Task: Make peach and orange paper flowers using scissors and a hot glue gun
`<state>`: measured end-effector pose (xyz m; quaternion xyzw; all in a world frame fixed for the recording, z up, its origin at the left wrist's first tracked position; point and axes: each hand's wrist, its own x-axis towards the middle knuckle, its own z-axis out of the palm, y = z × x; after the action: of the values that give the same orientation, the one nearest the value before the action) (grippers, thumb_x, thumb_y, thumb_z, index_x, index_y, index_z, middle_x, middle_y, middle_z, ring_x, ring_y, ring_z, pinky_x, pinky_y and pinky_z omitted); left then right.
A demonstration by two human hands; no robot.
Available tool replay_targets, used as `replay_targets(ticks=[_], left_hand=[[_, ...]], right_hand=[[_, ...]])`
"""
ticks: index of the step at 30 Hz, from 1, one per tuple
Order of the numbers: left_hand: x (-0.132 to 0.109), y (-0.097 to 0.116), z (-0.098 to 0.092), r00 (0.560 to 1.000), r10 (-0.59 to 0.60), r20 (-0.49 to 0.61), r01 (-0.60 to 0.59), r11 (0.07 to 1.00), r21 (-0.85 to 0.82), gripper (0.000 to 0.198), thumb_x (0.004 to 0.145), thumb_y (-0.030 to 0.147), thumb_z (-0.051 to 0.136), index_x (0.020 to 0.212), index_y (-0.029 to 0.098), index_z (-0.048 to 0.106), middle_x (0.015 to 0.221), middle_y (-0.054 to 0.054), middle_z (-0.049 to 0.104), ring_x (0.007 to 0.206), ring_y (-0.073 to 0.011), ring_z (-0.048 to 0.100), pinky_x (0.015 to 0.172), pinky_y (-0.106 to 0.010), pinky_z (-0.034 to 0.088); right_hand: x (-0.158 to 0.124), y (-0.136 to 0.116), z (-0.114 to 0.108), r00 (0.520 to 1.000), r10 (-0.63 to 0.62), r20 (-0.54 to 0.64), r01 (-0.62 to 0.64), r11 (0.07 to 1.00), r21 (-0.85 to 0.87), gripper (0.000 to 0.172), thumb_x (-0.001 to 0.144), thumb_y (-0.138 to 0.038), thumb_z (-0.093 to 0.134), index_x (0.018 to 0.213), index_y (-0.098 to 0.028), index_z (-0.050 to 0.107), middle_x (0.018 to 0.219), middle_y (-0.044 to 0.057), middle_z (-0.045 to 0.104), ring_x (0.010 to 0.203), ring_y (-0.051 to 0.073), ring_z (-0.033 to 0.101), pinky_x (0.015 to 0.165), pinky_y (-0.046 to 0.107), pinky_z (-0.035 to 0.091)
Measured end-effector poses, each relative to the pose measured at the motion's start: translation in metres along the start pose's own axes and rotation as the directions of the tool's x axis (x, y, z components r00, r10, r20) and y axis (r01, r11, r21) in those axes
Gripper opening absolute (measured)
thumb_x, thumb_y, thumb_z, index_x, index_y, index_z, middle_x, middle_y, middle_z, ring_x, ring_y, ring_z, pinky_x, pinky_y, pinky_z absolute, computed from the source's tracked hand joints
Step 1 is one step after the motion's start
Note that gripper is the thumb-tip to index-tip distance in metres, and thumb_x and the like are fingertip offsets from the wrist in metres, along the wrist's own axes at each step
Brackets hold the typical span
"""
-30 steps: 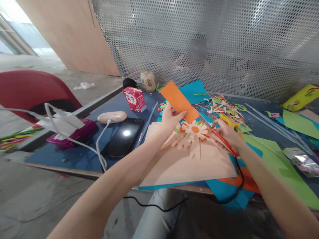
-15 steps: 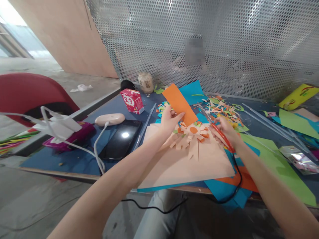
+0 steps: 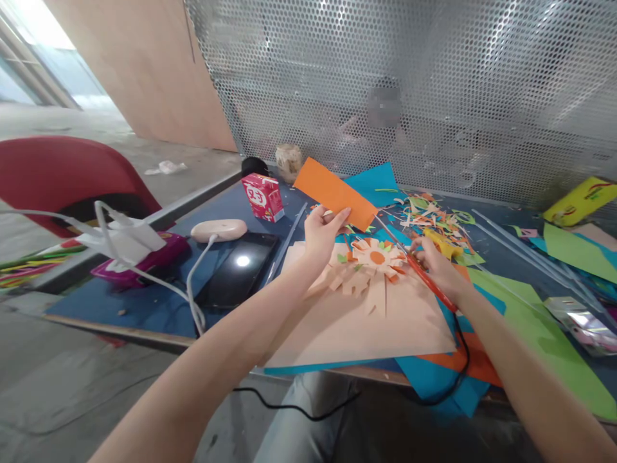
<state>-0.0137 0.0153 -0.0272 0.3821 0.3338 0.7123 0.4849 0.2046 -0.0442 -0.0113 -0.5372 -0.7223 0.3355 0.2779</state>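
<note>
My left hand (image 3: 324, 233) pinches a rectangular piece of orange paper (image 3: 332, 193) between thumb and fingers, raised above the table. In my right hand (image 3: 436, 263) is a pair of scissors (image 3: 425, 276) with red handles, fingers wrapped round them. The blades point up and left, and their tips meet the right corner of the orange paper. Beneath both hands lies a paper flower (image 3: 378, 256) with cream petals and an orange centre. It rests on a stack of cream sheets (image 3: 337, 328), beside fringed cream strips (image 3: 354, 280).
Paper scraps (image 3: 434, 215) and a blue sheet (image 3: 373, 183) lie behind. Green paper (image 3: 535, 334) spreads right, near clear sticks (image 3: 525, 251). A phone (image 3: 240, 267), white cable (image 3: 191, 296), red box (image 3: 263, 196) and chargers (image 3: 128, 241) stand left. A perforated metal panel (image 3: 308, 77) rises behind.
The orange paper has tilted toward horizontal, its upper end swinging left. The scissors' tips have come to its right corner. My left hand has shifted slightly, and the view has moved a little.
</note>
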Motion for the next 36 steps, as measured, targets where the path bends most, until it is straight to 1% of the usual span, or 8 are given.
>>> replay_targets(ticks=[5, 8, 11, 15, 18, 22, 29, 36], left_hand=[[0.003, 0.0003, -0.0003, 0.999, 0.027, -0.04, -0.028, 0.999, -0.03, 0.029, 0.057, 0.027, 0.075, 0.077, 0.018, 0.056, 0.071, 0.002, 0.069, 0.053, -0.0074, 0.061, 0.047, -0.017, 0.047], [0.0061, 0.0006, -0.0016, 0.997, 0.042, -0.059, -0.045, 0.998, -0.046, 0.028, 0.057, 0.028, 0.075, 0.075, 0.018, 0.055, 0.066, 0.003, 0.067, 0.051, -0.007, 0.059, 0.045, -0.017, 0.046], [0.0068, 0.0003, -0.0019, 0.999, 0.032, -0.043, -0.033, 0.999, -0.015, 0.028, 0.059, 0.027, 0.074, 0.077, 0.018, 0.056, 0.064, 0.003, 0.066, 0.05, -0.0072, 0.058, 0.046, -0.018, 0.047], [0.0046, -0.0008, -0.0006, 1.0, 0.012, 0.012, -0.012, 1.0, 0.019, 0.027, 0.06, 0.027, 0.074, 0.079, 0.018, 0.057, 0.067, 0.002, 0.067, 0.051, -0.0077, 0.059, 0.048, -0.019, 0.048], [0.0024, -0.0009, 0.0008, 0.998, 0.019, 0.06, -0.02, 1.0, 0.013, 0.028, 0.059, 0.027, 0.075, 0.079, 0.018, 0.058, 0.067, 0.002, 0.067, 0.052, -0.0077, 0.059, 0.048, -0.019, 0.049], [-0.0001, -0.0001, 0.0027, 0.997, 0.039, 0.07, -0.04, 0.999, 0.016, 0.029, 0.058, 0.028, 0.076, 0.079, 0.018, 0.059, 0.065, 0.003, 0.066, 0.052, -0.0078, 0.059, 0.047, -0.019, 0.049], [-0.0027, -0.001, 0.0037, 0.992, 0.067, 0.105, -0.076, 0.994, 0.084, 0.025, 0.063, 0.027, 0.072, 0.081, 0.017, 0.059, 0.07, 0.0, 0.066, 0.054, -0.0103, 0.059, 0.049, -0.023, 0.049], [-0.0029, -0.001, 0.0038, 0.99, 0.073, 0.118, -0.082, 0.994, 0.078, 0.026, 0.061, 0.028, 0.073, 0.079, 0.017, 0.058, 0.073, -0.001, 0.068, 0.053, -0.0095, 0.059, 0.048, -0.021, 0.049]], right_hand=[[-0.0001, 0.0008, 0.0002, 0.999, -0.021, -0.025, 0.02, 0.998, -0.051, 0.038, 0.074, -0.044, 0.059, 0.093, -0.025, 0.032, 0.066, -0.005, 0.049, 0.058, 0.014, 0.049, 0.052, 0.026, 0.037], [0.0005, 0.001, -0.0005, 0.999, -0.015, -0.03, 0.014, 0.998, -0.057, 0.039, 0.074, -0.045, 0.059, 0.093, -0.025, 0.032, 0.067, -0.004, 0.05, 0.06, 0.016, 0.051, 0.054, 0.027, 0.039], [0.0003, 0.0002, -0.0005, 0.999, -0.025, -0.023, 0.024, 0.997, -0.069, 0.04, 0.074, -0.046, 0.059, 0.094, -0.024, 0.032, 0.069, -0.003, 0.05, 0.063, 0.017, 0.052, 0.056, 0.028, 0.04], [-0.0012, -0.0022, 0.0007, 0.998, -0.055, -0.037, 0.049, 0.989, -0.14, 0.039, 0.074, -0.046, 0.058, 0.094, -0.024, 0.032, 0.069, -0.003, 0.048, 0.064, 0.017, 0.051, 0.059, 0.029, 0.04], [-0.0023, -0.0035, 0.0012, 0.996, -0.065, -0.063, 0.053, 0.983, -0.175, 0.039, 0.075, -0.045, 0.057, 0.095, -0.024, 0.032, 0.072, -0.002, 0.048, 0.065, 0.017, 0.051, 0.061, 0.03, 0.039], [-0.0027, -0.0027, 0.0004, 0.996, -0.06, -0.062, 0.048, 0.982, -0.184, 0.039, 0.075, -0.044, 0.058, 0.096, -0.024, 0.031, 0.074, 0.0, 0.051, 0.067, 0.019, 0.053, 0.063, 0.03, 0.04], [-0.0018, -0.0026, 0.0002, 0.995, -0.096, -0.041, 0.086, 0.978, -0.19, 0.035, 0.076, -0.041, 0.057, 0.093, -0.024, 0.032, 0.071, -0.002, 0.052, 0.064, 0.017, 0.053, 0.059, 0.028, 0.038], [-0.001, -0.001, 0.0002, 0.995, -0.092, -0.039, 0.085, 0.984, -0.157, 0.036, 0.075, -0.043, 0.058, 0.093, -0.025, 0.032, 0.067, -0.003, 0.052, 0.059, 0.016, 0.052, 0.055, 0.027, 0.036]])
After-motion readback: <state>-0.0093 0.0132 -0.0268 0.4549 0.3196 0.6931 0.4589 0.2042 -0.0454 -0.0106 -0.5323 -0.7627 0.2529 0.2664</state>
